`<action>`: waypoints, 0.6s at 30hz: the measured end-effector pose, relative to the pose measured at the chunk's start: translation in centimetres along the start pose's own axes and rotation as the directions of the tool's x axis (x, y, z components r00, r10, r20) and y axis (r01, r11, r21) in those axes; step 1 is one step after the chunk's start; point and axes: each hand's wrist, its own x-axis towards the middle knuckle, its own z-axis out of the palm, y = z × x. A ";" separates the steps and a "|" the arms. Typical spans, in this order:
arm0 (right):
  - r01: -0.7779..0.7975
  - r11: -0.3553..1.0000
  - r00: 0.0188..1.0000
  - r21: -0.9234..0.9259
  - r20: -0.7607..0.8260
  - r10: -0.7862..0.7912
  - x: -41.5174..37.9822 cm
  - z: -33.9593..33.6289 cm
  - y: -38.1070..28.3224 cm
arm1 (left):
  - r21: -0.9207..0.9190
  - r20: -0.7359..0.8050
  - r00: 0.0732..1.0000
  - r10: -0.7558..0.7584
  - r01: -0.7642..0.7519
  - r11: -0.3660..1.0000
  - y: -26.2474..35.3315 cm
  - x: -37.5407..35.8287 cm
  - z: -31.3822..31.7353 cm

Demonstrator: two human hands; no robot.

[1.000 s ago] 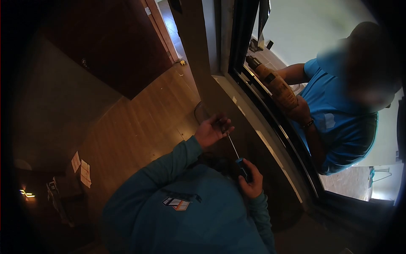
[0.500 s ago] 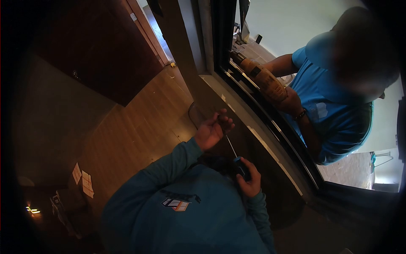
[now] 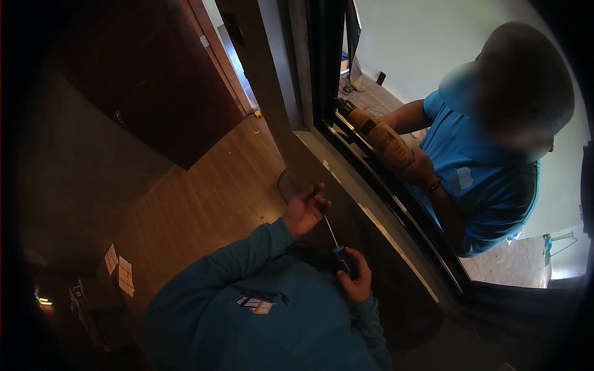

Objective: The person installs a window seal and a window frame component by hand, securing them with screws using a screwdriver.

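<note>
Low on my left sits a dim box-like shape [image 3: 102,285]; it is too dark to tell what it holds. Two printed sheets of paper [image 3: 125,276] lie side by side near it. The wood floor [image 3: 210,198] runs away to a dark brown door [image 3: 154,80], and a small yellow object [image 3: 258,114] rests near the door's foot. On my right, a black window frame [image 3: 326,68] and the pale ledge [image 3: 311,147] along it stand between me and a co-worker in a blue shirt [image 3: 495,185], whose hand [image 3: 421,170] grips a worn yellow power drill [image 3: 387,142] just above the frame's lower rail.

My screwdriver [image 3: 340,255] is in front of my chest, its shaft slanting up and left. My right hand [image 3: 357,275] has its fingers wrapped round the blue-and-black handle. My left hand [image 3: 303,213] is at the far end of the shaft, fingers parted and half curled by the tip; I cannot tell whether they pinch it.
</note>
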 end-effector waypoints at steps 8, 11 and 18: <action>0.022 1.000 1.000 -0.003 -0.012 -0.022 0.7 -0.5 0.2 | 0.035 -0.004 0.999 0.051 -0.051 0.998 -0.1 0.3 0.9; 0.022 1.000 1.000 0.013 -0.010 -0.022 0.8 -0.7 0.4 | 0.091 -0.020 0.996 0.084 -0.081 0.993 -0.2 0.3 1.2; 0.024 1.000 1.000 0.011 -0.016 -0.024 1.0 -1.0 0.1 | 0.016 0.004 0.999 0.044 -0.044 0.999 -0.5 0.4 1.3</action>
